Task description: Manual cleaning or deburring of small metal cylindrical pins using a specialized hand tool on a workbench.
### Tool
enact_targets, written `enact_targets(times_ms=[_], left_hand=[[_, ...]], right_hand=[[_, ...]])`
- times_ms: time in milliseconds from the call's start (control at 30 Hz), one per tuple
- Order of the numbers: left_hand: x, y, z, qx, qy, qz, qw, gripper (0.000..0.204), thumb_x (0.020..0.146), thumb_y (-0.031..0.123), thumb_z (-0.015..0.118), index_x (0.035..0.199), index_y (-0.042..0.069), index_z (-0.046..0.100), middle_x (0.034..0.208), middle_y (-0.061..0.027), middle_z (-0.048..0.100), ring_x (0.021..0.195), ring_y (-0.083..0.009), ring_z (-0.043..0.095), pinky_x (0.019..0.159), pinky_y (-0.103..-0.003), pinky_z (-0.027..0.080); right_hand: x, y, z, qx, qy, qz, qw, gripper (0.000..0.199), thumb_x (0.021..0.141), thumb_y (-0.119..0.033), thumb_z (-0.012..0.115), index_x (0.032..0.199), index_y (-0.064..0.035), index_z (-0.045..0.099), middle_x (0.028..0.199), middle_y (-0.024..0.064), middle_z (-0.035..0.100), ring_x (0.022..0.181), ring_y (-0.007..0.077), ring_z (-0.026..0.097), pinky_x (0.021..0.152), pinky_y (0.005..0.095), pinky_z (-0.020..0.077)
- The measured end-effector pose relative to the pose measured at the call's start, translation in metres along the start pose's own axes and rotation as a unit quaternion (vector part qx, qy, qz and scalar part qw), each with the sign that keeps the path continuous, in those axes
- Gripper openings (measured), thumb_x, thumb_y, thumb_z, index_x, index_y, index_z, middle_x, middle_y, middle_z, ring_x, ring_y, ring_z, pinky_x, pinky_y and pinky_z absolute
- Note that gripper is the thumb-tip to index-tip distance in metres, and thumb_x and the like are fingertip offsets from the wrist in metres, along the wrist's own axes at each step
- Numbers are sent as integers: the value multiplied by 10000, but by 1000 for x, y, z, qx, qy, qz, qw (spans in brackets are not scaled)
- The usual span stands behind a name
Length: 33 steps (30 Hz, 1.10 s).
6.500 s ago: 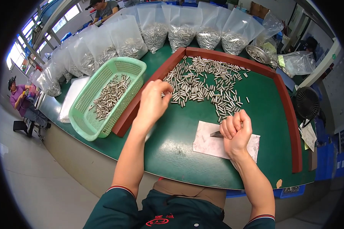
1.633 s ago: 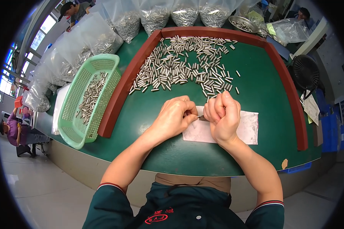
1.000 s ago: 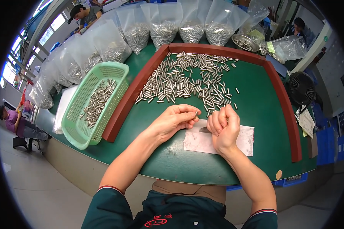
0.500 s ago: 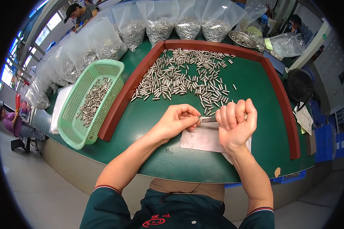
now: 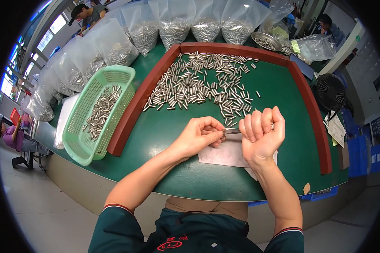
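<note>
My right hand (image 5: 261, 137) is a fist, palm side up, around a slim tool with a flat metal blade (image 5: 234, 131); its handle is mostly hidden in the fingers. The blade points left and meets the fingertips of my left hand (image 5: 200, 135). There, thumb and forefinger are pinched on a small metal piece that is almost wholly covered. Below both hands lies a pale paper sheet (image 5: 221, 155) on the green tabletop (image 5: 173, 179). Just beyond them spreads a loose heap of short metal pins (image 5: 194, 86).
A dark red wooden border (image 5: 133, 114) frames the pins. Left of it stands a green basket (image 5: 82, 154) partly filled with pins. Clear bags (image 5: 236, 29) of pins line the back, near a metal bowl (image 5: 266, 41). At right is a black fan (image 5: 330, 92). Other people work farther off.
My left hand has shifted slightly right and its fingers have closed in nearer the blade tip. My right hand keeps its grip, almost in the same place.
</note>
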<state>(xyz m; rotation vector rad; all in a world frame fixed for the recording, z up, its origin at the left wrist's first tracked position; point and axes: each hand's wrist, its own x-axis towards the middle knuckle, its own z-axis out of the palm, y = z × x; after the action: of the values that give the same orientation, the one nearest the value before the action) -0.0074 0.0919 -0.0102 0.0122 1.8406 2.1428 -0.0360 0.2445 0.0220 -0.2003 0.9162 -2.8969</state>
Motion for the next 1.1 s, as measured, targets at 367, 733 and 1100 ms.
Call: enact_targets(times_ms=[367,733,1100], left_hand=[[0,-3,1,15,1,21,1000,106,828,52,557,909,-14,541,830,-73,599,726,-93,567,685,-216,484],[9,9,-5,-189,-11,-58,980,131,856,133,538,942,35,536,837,-43,574,729,-81,541,694,-197,468],[5,-5,-22,-185,-2,-36,982,156,856,152,542,959,34,543,813,-24,573,694,-68,526,666,-192,453]], right_hand=[[1,-3,-1,12,30,4,999,430,904,-288,304,506,-147,220,382,-24,201,346,91,133,366,250,144],[13,-26,-1,-53,-38,-74,995,441,911,-277,281,496,-142,216,388,-26,200,358,89,127,373,251,149],[-9,-114,70,27,-268,-125,955,379,902,-185,373,535,-135,297,413,-30,235,349,79,190,377,231,192]])
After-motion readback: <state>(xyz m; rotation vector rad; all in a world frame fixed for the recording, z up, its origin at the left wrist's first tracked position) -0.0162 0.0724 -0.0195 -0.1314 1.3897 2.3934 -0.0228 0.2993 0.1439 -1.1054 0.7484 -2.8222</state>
